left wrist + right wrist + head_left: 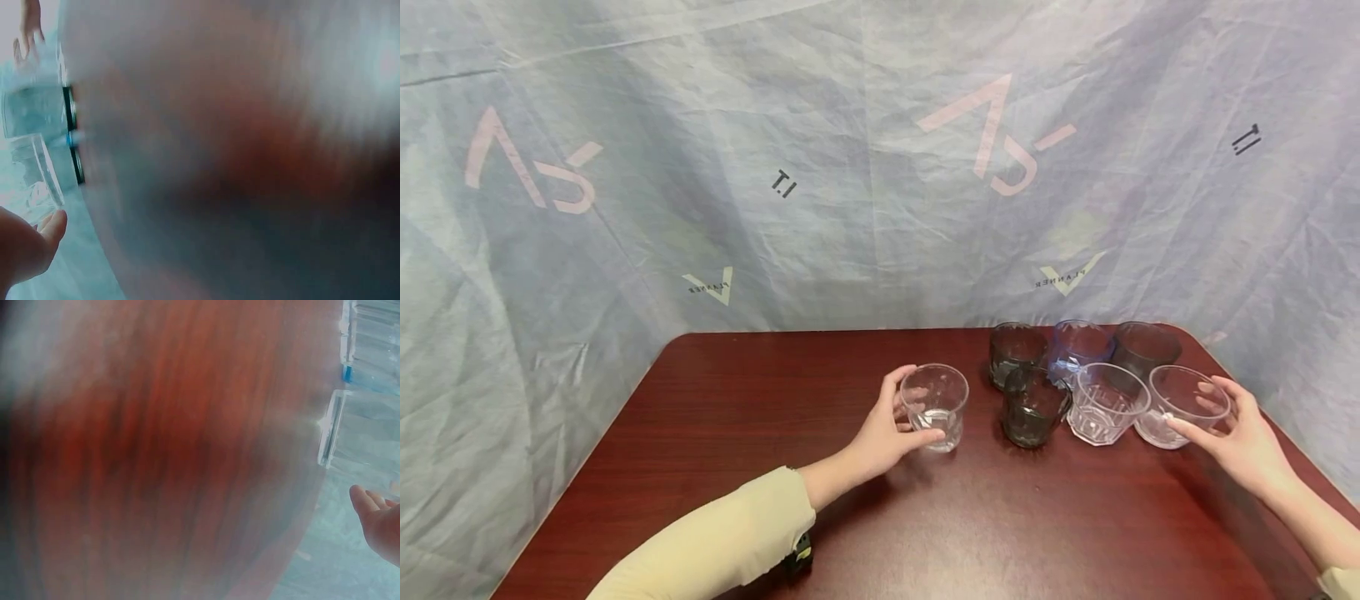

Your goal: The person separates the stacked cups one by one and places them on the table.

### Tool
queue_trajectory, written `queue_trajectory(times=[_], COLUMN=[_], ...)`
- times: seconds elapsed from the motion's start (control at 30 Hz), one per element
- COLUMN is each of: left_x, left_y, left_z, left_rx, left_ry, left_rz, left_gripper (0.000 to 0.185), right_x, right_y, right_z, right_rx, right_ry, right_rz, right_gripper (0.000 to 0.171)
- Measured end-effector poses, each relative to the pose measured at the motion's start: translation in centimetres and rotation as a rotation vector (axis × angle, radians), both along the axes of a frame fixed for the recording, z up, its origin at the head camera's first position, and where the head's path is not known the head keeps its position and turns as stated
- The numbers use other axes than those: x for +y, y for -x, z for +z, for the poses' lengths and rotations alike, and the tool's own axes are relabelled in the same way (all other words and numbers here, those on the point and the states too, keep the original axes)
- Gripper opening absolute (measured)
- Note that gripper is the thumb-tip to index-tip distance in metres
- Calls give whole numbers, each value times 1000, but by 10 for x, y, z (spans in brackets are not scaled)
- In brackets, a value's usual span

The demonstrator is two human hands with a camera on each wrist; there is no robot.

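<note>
My left hand (880,433) grips a clear drinking glass (936,392) from its left side, thumb across the front and fingers behind. In the left wrist view that glass (39,172) leans at an angle, its base off the table. At the right, my right hand (1251,437) has its thumb and fingers around another clear glass (1187,396), which stands upright at the end of the front row. The right wrist view shows this glass's base (331,428) on the table, with the thumb (359,501) close by its side.
Beside the right-hand glass stand a faceted clear glass (1108,404) and a dark glass (1033,408). Behind them are a dark glass (1017,346), a blue glass (1081,343) and another dark glass (1146,346). A grey printed cloth (865,233) hangs behind the reddish wooden table (737,408).
</note>
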State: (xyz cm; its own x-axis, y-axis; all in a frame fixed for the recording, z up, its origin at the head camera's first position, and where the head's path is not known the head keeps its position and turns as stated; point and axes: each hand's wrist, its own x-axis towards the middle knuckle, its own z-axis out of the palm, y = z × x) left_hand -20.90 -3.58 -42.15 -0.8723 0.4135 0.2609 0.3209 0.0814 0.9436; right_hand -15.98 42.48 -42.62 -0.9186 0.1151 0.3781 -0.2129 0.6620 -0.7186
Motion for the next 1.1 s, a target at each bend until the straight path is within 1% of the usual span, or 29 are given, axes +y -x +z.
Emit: queue_trajectory(times=[0.13, 0.23, 0.37, 0.47, 0.57, 0.67, 0.8, 0.97, 1.1], left_x=[12, 24, 43, 59, 73, 85, 98, 108, 112], left_y=[-18, -29, -42, -49, -53, -54, -55, -58, -61], left_z=[1, 4, 5, 4, 1, -1, -4, -7, -10], left_rx=[-29, -44, -55, -40, -8, 13, -3, -47, -62], left_ry=[13, 17, 20, 26, 38, 54, 57, 69, 82], left_rz=[-66, -107, -153, -196, -240, -264, -280, -310, -300], left_gripper=[87, 87, 89, 91, 93, 93, 93, 91, 90], right_x=[-2, -2, -2, -1, -1, -1, -1, 1, 2], right_y=[0, 1, 2, 2, 2, 1, 1, 0, 1], right_z=[0, -1, -1, -1, -2, -2, -3, -4, -5], right_rx=[7, 19, 33, 40, 42, 36, 30, 37, 43], right_ry=[5, 3, -2, -1, 2, 4, -1, -5, -1], right_rz=[0, 2, 1, 4, 7, 8, 6, 4, 12], right_gripper=[87, 87, 86, 86, 86, 87, 86, 87, 87])
